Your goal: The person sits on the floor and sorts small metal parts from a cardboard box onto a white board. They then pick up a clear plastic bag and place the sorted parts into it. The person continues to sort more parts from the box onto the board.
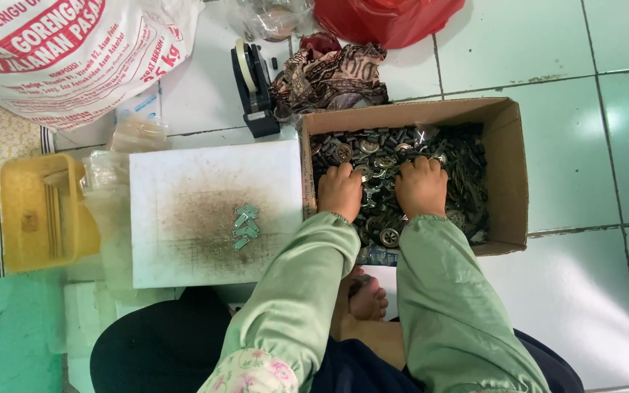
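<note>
1. Person sits on the tiled floor (591,145). Both hands are down in a cardboard box (507,175) of dark metal parts (467,160).
2. Left hand (340,191) rests palm-down on the heap near the box's left wall, fingers curled into the parts. Whether they pinch anything, cannot tell.
3. Right hand (421,186) sits just beside it, likewise buried to the fingertips; grip hidden.
4. White board (183,182) lies touching the box's left side. A small cluster of pale green pieces (244,225) sits on its smudged middle, only a handful.
5. Judgement: early going. The box looks nearly full, the set-out pile is tiny, so most of the picking remains.
6. Yellow tray (38,211) left of the board; contents unclear.
7. Tape dispenser (255,87), patterned cloth (333,73), printed sack (67,51) and red bag (387,18) lie beyond, untouched.
</note>
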